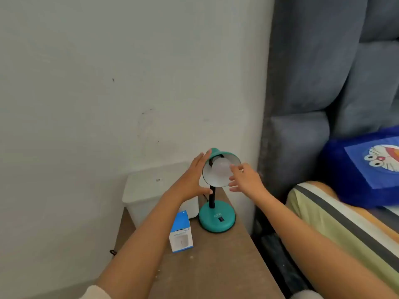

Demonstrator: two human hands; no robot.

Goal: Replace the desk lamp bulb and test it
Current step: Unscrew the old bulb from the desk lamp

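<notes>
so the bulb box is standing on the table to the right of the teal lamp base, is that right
Not quite. The head view shows the bulb box standing on the table to the left of the teal lamp base, not the right.

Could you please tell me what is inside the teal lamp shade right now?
Inside the teal lamp shade sits a frosted white bulb, unlit, against the white lining. The right hand reaches its fingertips to the bulb. The socket behind the bulb is mostly hidden.
</notes>
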